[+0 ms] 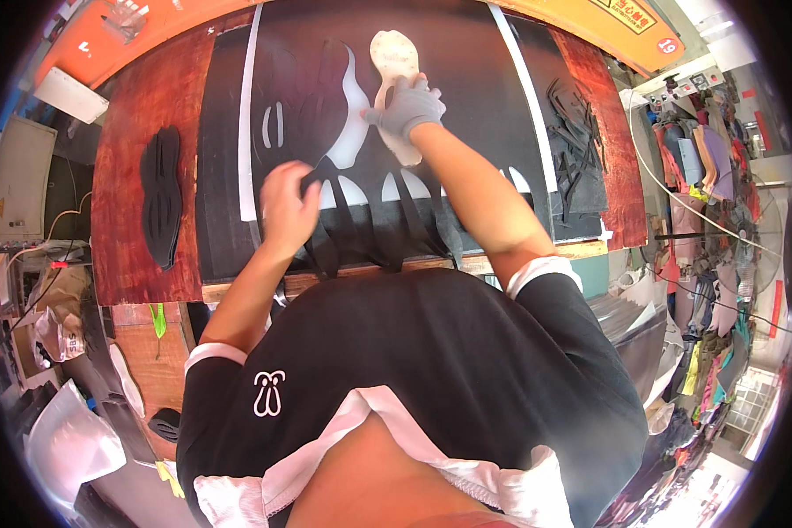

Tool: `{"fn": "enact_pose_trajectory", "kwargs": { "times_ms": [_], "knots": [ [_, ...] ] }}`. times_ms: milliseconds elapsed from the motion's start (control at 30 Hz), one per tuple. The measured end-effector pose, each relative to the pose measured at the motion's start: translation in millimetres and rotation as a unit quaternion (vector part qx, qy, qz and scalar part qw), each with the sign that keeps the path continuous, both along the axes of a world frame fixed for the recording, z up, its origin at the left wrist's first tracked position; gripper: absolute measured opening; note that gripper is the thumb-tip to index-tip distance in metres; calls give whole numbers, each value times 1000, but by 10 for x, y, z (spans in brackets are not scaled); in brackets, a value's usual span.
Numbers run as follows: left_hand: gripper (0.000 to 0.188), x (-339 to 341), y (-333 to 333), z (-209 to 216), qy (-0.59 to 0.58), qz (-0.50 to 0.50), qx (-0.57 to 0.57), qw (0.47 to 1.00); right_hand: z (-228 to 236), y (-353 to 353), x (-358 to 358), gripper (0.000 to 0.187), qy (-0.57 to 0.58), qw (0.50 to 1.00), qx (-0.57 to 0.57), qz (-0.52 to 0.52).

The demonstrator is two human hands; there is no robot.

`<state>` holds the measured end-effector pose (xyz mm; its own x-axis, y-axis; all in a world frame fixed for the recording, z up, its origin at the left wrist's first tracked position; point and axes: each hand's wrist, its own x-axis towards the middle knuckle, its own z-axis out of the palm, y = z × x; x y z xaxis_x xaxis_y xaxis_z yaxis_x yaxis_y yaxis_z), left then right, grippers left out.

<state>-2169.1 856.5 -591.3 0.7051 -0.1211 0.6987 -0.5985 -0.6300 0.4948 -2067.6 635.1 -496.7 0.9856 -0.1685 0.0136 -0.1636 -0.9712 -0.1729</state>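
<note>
My right hand [411, 107], in a grey glove, grips a pale, sole-shaped cutting die [395, 55] by its narrow middle. The die lies lengthwise on a black sheet [475, 97]; glove and wrist cover part of it. Just left of it, a curved cut-out [352, 110] in the sheet shows white beneath. Bare and slightly blurred, my left hand [290, 204] hovers over the sheet's near left part with fingers loosely apart and nothing visible in them. Between my arms, thin black strips [394, 220] separate more cut-outs and hang over the near edge.
A stack of black sole-shaped pieces [161, 198] lies on the reddish board at left. Black offcut strips [574, 145] are heaped at right. An orange machine beam [176, 26] spans the far side. Coloured sheets [704, 158] hang on the right.
</note>
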Motion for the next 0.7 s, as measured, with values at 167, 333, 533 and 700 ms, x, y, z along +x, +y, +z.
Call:
{"fn": "enact_pose_trajectory", "kwargs": {
  "times_ms": [167,333,533,700],
  "knots": [
    [35,382,-761,-30,45,-85,119,988,48,143,23,86,14,997,16,-74],
    [41,353,-835,-104,64,-64,209,974,95,-39,119,83,28,994,94,-55],
    [39,341,-834,-98,57,-70,198,976,72,-522,178,69,-48,934,354,26],
    [45,391,-906,86,134,-82,128,979,67,-667,207,80,-11,849,526,48]
  ]
}}
